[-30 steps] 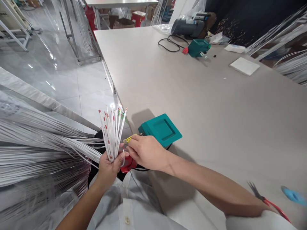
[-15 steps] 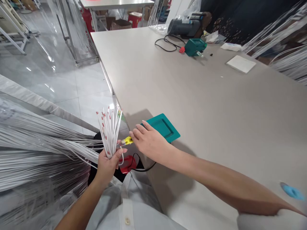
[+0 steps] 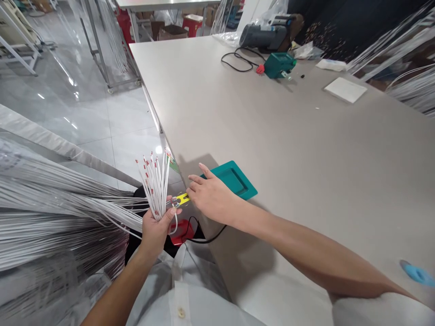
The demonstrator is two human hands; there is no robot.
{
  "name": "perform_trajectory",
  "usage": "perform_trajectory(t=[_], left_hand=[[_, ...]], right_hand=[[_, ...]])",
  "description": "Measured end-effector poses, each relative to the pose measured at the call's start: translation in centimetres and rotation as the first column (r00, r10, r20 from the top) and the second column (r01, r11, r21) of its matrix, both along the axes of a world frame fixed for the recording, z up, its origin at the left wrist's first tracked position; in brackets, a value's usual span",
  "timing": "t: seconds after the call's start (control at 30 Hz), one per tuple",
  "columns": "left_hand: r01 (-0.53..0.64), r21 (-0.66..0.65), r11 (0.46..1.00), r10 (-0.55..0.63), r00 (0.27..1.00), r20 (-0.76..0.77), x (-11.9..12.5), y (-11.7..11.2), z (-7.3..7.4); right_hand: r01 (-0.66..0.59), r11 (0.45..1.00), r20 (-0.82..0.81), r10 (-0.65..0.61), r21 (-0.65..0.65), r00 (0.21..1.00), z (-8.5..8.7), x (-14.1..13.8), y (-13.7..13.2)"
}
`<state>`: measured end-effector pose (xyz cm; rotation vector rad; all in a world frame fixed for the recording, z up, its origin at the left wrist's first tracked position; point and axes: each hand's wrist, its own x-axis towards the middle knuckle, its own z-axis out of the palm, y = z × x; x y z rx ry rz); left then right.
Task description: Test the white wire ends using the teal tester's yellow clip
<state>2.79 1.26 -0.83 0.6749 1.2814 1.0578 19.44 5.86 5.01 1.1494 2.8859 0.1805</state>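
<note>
My left hand is closed round a bundle of white wires, their red-marked ends fanned upward. One short wire curls down at its right side, by the thumb. My right hand grips a small yellow tool with a metal tip; the index finger is lifted, and the thumb is hidden. The tool's tip lies against or very close to the wires beside my left fingertips. Behind my right hand, a teal tray rests at the table's left edge, partly covered by the fingers.
Long white wires hang in thick bunches on the left. The grey table extends to the right, with a dark machine, a green device and a white pad at the back. Below the table edge sits a red object.
The fingers of my right hand have shifted, with the index finger raised higher and more of the yellow tool showing. My left hand and the wires have moved slightly.
</note>
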Motion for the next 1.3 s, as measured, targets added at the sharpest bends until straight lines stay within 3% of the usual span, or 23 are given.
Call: perform_trajectory(t=[0.43, 0.63, 0.83, 1.0, 1.07, 1.13, 1.3], left_hand=[[0.013, 0.039, 0.999, -0.008, 0.994, -0.113, 0.0, 0.1, -0.3], [0.010, 0.066, 0.998, 0.000, 0.990, -0.144, -0.1, -0.2, -0.6], [-0.003, 0.045, 0.999, 0.010, 0.988, -0.156, -0.4, -0.5, -0.2], [-0.028, 0.062, 0.998, 0.039, 0.984, -0.174, -0.8, -1.0, 0.5], [-0.028, 0.075, 0.997, 0.041, 0.984, -0.171, -0.9, -1.3, 0.8], [-0.029, 0.083, 0.996, 0.043, 0.986, -0.164, -1.0, -1.5, 1.1], [-0.037, 0.107, 0.994, 0.057, 0.979, -0.193, -1.4, -2.1, 1.5]], right_hand=[[0.047, 0.997, 0.011, -0.046, -0.068, 0.999, 0.3, 0.3, 0.0], [0.072, 0.996, -0.021, -0.073, -0.053, 0.997, -0.4, 0.6, -0.1], [0.073, 0.996, -0.054, -0.075, -0.048, 0.996, -0.9, 0.6, 0.0], [0.060, 0.996, -0.180, -0.070, -0.061, 0.981, 0.0, 0.6, -0.5], [0.049, 0.998, -0.327, -0.062, -0.050, 0.943, 0.3, 0.0, -1.5], [0.108, 0.990, -0.486, -0.136, -0.086, 0.863, 0.3, -0.8, -2.9], [0.140, 0.894, -0.651, -0.409, -0.425, 0.639, -1.1, -3.3, -5.2]])
